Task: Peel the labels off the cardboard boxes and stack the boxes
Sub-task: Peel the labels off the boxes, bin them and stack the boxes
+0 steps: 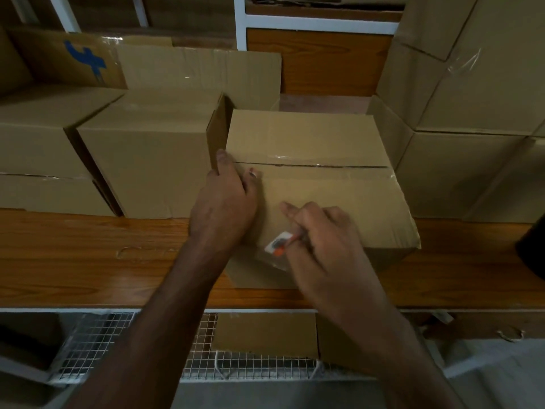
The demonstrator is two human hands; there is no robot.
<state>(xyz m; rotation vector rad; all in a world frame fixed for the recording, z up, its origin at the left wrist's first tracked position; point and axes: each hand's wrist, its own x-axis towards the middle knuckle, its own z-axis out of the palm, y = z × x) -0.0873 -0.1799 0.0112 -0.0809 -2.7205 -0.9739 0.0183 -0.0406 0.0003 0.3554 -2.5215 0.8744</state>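
Wooden shelving fills our view, with a brown wood-grain bench top (88,261) running across the middle and cardboard boxes crowding it. Nearest to us, below the bench edge, a white wire mesh rack (97,346) holds flat pieces of cardboard.

Both our arms reach forward over the bench to a closed cardboard box (324,184) standing at its near centre, its top flaps sealed with clear tape along the seam. Our right hand (321,246) sits at the near left corner of the box top, fingers curled and pinching a small white and orange label (277,245), which is lifted partly away from the cardboard. Whether any of the label remains stuck we cannot tell, as the picture is blurred there. Our left hand (227,202) grips the left edge of the same box, fingers wrapped down over the side and thumb lying on top near the seam. The two hands are close together but apart.

Just left of this box stands a second plain box (144,160), touching or almost touching it. Further left are more boxes (32,149), stacked. At the right, tall stacked boxes (472,113) rise beyond the frame. Behind, at far left, a box with a blue mark (85,62) leans against the white shelf frame (240,22).
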